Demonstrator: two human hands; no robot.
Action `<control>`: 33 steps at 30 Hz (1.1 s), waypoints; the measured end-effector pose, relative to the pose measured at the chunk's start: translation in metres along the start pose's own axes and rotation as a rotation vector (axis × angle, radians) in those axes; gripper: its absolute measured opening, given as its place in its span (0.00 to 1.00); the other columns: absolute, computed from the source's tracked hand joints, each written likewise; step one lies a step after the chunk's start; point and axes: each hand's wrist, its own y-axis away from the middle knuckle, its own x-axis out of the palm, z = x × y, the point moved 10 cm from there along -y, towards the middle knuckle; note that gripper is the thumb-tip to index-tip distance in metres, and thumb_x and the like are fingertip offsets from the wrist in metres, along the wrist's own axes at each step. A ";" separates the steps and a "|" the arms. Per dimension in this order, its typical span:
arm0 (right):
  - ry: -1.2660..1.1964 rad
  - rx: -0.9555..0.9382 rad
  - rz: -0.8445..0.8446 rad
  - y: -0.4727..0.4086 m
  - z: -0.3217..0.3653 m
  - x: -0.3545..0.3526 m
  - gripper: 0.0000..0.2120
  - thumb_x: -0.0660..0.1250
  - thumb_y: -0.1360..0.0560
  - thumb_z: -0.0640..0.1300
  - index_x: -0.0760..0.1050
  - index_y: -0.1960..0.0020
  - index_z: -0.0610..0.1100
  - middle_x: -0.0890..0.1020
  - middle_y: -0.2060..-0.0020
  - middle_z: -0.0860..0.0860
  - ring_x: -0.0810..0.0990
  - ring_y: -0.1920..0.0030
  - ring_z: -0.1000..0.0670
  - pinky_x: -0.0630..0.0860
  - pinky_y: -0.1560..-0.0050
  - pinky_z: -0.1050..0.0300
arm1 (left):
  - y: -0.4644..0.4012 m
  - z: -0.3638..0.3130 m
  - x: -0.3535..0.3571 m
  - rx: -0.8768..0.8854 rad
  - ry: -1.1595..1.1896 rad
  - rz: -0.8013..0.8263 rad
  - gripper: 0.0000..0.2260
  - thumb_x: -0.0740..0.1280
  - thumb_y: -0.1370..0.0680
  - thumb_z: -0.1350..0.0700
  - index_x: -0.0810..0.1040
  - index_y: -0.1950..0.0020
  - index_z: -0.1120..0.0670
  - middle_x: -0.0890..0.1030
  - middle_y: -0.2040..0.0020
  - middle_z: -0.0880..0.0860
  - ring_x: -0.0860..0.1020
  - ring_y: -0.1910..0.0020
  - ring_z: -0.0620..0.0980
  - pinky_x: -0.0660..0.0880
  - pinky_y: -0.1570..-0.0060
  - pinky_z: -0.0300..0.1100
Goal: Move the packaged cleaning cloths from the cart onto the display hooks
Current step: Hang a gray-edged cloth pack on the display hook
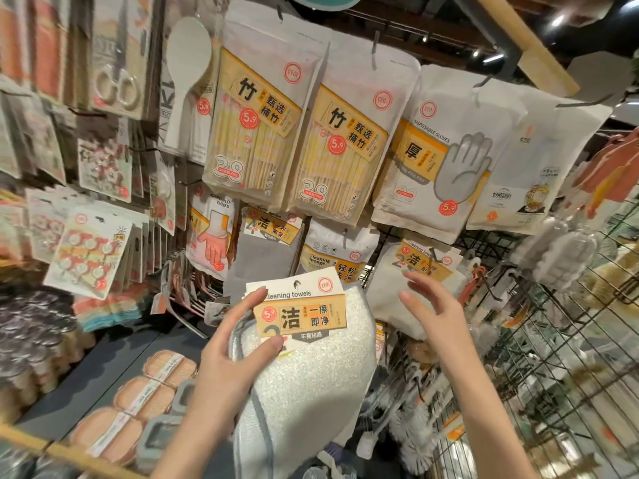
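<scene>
1. Nearest: left hand (238, 354) curled round a pack of white cleaning towels (311, 368), thumb across the lower edge of the orange header card (299, 311), forefinger up along the card's left side; grip kept on the card, probably to leave its hang hole at the top free for a hook
2. Pack held upright with the label facing the camera, cloth sagging below the card, grey-edged cloth layer showing at the left; no longer in any cart, not yet on a hook
3. Right hand (435, 305) empty, fingers spread and relaxed, raised just to the right of the pack and in front of the hung towels; looks poised to steady the hook or part the stock while the card goes on
4. Just behind the right hand: matching white cleaning towels already hanging (411, 281) on the wire grid (553, 340), same orange card, so likely the target hook; hook tip itself too hidden to make out
5. Same row, further left: cleaning sponge pack (337, 254), grey cleaning towels (266, 250), household gloves pack (212, 233)
6. Row above: two packs of bamboo chopsticks (256, 129), disposable gloves pack (439, 167), white rice paddle (188, 74)
7. Low left on the shelf: banded stacks of pinkish lidded containers (145, 399)
8. Judged step: lining up the card's hole with the hook; chief risk is missing the hole or bending the card
</scene>
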 end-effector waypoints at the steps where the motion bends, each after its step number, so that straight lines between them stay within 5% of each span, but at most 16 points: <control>1: -0.023 -0.004 0.052 0.003 0.009 0.014 0.15 0.68 0.26 0.45 0.75 0.41 0.54 0.77 0.41 0.58 0.73 0.40 0.60 0.69 0.42 0.69 | 0.001 -0.002 0.001 0.007 -0.010 0.004 0.28 0.75 0.32 0.62 0.76 0.42 0.32 0.80 0.45 0.36 0.74 0.38 0.41 0.66 0.33 0.53; 3: -0.065 0.002 0.158 0.009 0.021 0.041 0.15 0.67 0.26 0.45 0.74 0.40 0.53 0.77 0.42 0.59 0.73 0.40 0.64 0.69 0.48 0.77 | 0.003 -0.004 0.002 0.022 -0.031 0.009 0.30 0.75 0.32 0.63 0.75 0.43 0.29 0.78 0.46 0.31 0.73 0.41 0.32 0.66 0.35 0.49; 6: -0.050 0.004 0.271 0.016 0.032 0.073 0.19 0.69 0.27 0.46 0.73 0.37 0.53 0.76 0.41 0.59 0.72 0.42 0.66 0.68 0.48 0.79 | 0.004 0.000 0.000 0.014 -0.020 0.014 0.32 0.76 0.32 0.63 0.74 0.41 0.30 0.80 0.42 0.38 0.75 0.38 0.43 0.68 0.35 0.53; 8: -0.047 0.008 0.291 0.019 0.033 0.085 0.21 0.71 0.29 0.46 0.73 0.37 0.54 0.76 0.40 0.57 0.75 0.42 0.62 0.72 0.44 0.71 | 0.005 0.000 -0.001 0.015 -0.005 0.016 0.34 0.74 0.31 0.66 0.73 0.41 0.28 0.81 0.43 0.40 0.78 0.41 0.45 0.72 0.40 0.48; 12: -0.042 -0.006 0.258 0.022 0.036 0.092 0.26 0.75 0.33 0.42 0.73 0.37 0.52 0.77 0.42 0.53 0.76 0.42 0.57 0.74 0.38 0.55 | 0.005 0.000 -0.005 0.010 0.022 0.020 0.36 0.72 0.31 0.68 0.73 0.42 0.26 0.82 0.44 0.44 0.80 0.44 0.46 0.78 0.50 0.40; 17: -0.113 -0.075 0.208 0.027 0.052 0.089 0.25 0.74 0.34 0.33 0.72 0.40 0.46 0.79 0.49 0.52 0.76 0.49 0.64 0.70 0.52 0.74 | 0.004 0.002 -0.011 -0.007 0.008 -0.013 0.35 0.76 0.32 0.65 0.73 0.43 0.27 0.83 0.46 0.43 0.80 0.44 0.43 0.74 0.44 0.45; 25: -0.195 -0.037 0.142 0.032 0.048 0.084 0.24 0.71 0.32 0.29 0.70 0.44 0.50 0.78 0.53 0.48 0.81 0.54 0.58 0.78 0.61 0.65 | 0.004 0.000 -0.010 0.014 -0.075 -0.020 0.23 0.78 0.34 0.53 0.75 0.49 0.30 0.79 0.49 0.32 0.76 0.46 0.35 0.71 0.47 0.40; 30: -0.226 -0.032 0.053 0.031 0.041 0.071 0.24 0.71 0.31 0.30 0.70 0.45 0.54 0.78 0.53 0.50 0.80 0.53 0.60 0.81 0.54 0.59 | 0.003 -0.006 -0.005 0.031 -0.174 0.026 0.17 0.75 0.33 0.41 0.74 0.48 0.32 0.78 0.44 0.35 0.73 0.40 0.40 0.67 0.41 0.46; 33: -0.246 -0.041 0.022 0.029 0.039 0.063 0.24 0.71 0.31 0.30 0.70 0.44 0.52 0.78 0.53 0.51 0.79 0.54 0.64 0.79 0.57 0.65 | 0.003 -0.007 -0.004 0.012 -0.181 -0.005 0.20 0.72 0.37 0.45 0.72 0.48 0.33 0.73 0.43 0.35 0.70 0.39 0.44 0.64 0.42 0.44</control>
